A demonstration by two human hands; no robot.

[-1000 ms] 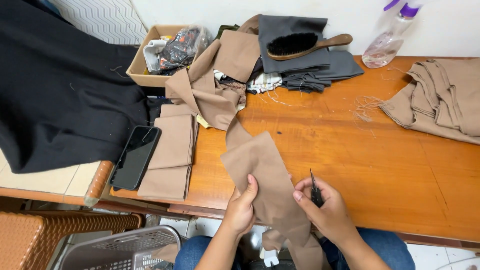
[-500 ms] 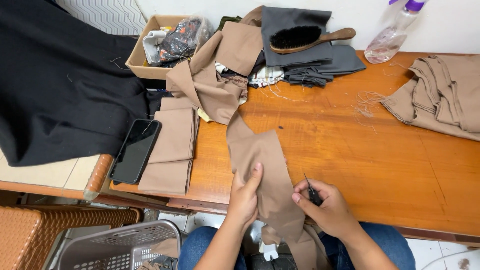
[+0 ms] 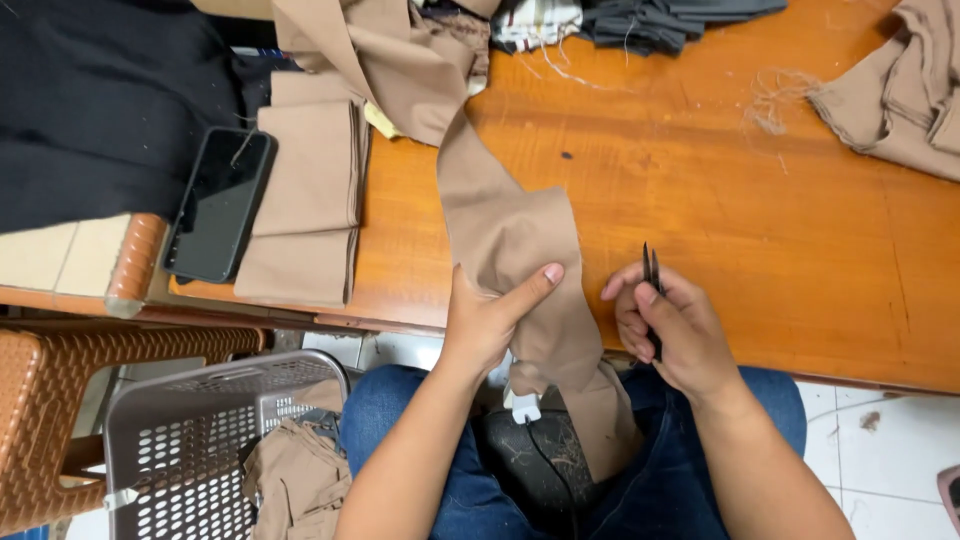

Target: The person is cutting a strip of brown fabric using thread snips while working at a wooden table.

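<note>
Head view looks down on an orange wooden desk (image 3: pixel 700 200). A tan fabric strip (image 3: pixel 510 240) drapes over its near edge into the lap. Left hand (image 3: pixel 490 315) grips the strip there, thumb on top; right hand (image 3: pixel 665 330) is closed around small dark snips (image 3: pixel 650 268), just beside it.

A small sewing workshop: cut tan fabric pieces (image 3: pixel 310 200) heaped on a wooden worktable (image 3: pixel 760 240).
</note>
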